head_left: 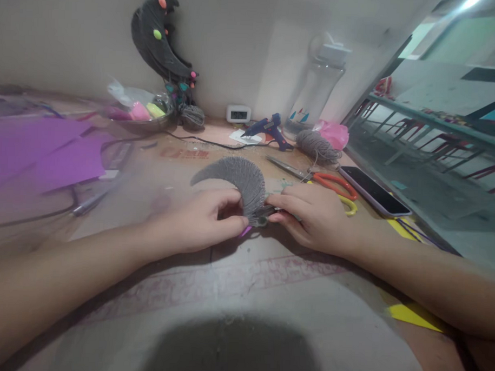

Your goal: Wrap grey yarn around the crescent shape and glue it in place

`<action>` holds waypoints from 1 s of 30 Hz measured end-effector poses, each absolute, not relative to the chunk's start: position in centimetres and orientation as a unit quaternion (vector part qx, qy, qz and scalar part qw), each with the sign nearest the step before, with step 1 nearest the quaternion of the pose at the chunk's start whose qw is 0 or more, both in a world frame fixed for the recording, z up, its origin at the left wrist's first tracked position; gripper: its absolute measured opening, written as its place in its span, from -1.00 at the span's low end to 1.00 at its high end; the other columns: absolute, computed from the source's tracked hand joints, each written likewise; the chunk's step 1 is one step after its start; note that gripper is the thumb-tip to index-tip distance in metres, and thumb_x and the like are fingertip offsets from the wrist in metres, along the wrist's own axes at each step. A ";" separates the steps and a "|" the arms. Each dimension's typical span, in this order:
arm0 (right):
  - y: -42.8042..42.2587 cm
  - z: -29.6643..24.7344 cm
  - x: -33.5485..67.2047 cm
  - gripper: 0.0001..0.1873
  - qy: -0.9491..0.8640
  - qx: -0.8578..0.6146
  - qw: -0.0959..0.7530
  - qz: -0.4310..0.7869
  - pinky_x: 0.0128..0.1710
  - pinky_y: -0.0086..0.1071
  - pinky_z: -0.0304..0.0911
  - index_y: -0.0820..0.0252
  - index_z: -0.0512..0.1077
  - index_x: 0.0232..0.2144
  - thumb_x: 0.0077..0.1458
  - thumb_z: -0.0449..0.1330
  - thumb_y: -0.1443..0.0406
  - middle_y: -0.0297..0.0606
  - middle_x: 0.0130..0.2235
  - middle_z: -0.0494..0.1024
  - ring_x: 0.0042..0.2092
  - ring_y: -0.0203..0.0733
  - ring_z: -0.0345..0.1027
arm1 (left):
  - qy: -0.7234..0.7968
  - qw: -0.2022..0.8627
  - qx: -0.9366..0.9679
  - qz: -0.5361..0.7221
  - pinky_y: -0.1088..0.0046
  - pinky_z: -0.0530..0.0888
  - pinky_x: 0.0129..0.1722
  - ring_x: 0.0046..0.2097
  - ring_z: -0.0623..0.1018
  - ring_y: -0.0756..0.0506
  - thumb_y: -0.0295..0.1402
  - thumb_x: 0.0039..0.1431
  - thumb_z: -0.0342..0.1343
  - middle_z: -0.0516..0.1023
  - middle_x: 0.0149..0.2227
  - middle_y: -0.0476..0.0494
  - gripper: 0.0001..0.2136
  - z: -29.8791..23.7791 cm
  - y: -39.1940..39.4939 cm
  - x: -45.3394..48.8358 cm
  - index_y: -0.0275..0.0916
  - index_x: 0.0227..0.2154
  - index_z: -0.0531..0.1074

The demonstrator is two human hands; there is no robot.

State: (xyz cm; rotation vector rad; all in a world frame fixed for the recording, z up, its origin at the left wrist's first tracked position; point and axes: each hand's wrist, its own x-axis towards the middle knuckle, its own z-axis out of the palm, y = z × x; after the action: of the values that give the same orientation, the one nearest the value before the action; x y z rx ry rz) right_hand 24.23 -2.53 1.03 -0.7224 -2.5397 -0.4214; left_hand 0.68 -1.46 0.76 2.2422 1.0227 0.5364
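A crescent shape wrapped in grey yarn (248, 177) is held just above the middle of the table, its tapered tip pointing left. My left hand (214, 219) grips its lower part between thumb and fingers. A bit of purple (245, 232) shows under that thumb. At the crescent's lower right end, my right hand (311, 212) pinches grey yarn (266, 210) close to the wrapped part; the exact run of the strand is unclear. Behind my right hand lie scissors (332, 183) with orange and yellow handles, and a skein of grey yarn (317, 146).
A blue glue gun (271, 131), small digital clock (238, 114) and clear water bottle (315, 96) stand along the wall. A phone (375, 190) lies right. Purple sheets (49, 151) and a bowl (140, 122) are left. A dark decorated crescent (155, 41) hangs behind.
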 end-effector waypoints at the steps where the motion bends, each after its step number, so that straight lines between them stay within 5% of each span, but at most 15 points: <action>1: -2.6 1.1 24.2 -0.67 -0.923 -0.262 0.229 -0.164 -0.42 -0.37 0.05 0.31 0.48 -0.23 0.32 0.00 0.19 -0.24 -0.45 0.48 -0.41 -0.23 0.29 | 0.387 0.304 0.847 0.199 0.49 0.20 -0.48 -0.47 0.32 0.01 -0.28 0.11 0.09 0.28 -0.53 0.07 -0.79 0.8 -1.5 0.7 -0.23 -0.57 0.27; 18: -2.4 1.5 24.0 -0.65 -0.928 -0.232 0.204 -0.207 -0.46 -0.36 -0.04 0.29 0.49 -0.32 0.34 -0.01 0.23 -0.29 -0.53 0.41 -0.48 -0.28 0.20 | 0.379 0.354 0.832 0.196 0.49 0.21 -0.48 -0.49 0.31 0.02 -0.35 0.09 0.08 0.26 -0.54 0.10 -0.83 0.7 -1.5 0.8 -0.22 -0.55 0.26; 30: -2.5 0.8 24.2 -0.66 -0.929 -0.264 0.231 -0.116 -0.41 -0.39 0.10 0.31 0.45 -0.19 0.33 -0.02 0.18 -0.23 -0.42 0.50 -0.38 -0.24 0.33 | 0.384 0.363 0.824 0.206 0.51 0.22 -0.49 -0.49 0.32 0.03 -0.32 0.11 0.07 0.28 -0.53 0.09 -0.81 0.7 -1.4 0.8 -0.23 -0.55 0.26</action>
State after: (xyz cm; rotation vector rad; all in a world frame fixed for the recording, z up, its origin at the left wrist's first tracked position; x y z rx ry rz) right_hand 24.19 -2.48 0.76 -0.7266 -2.5549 -0.3192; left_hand 0.76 -1.38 0.66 2.1207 0.9873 0.5315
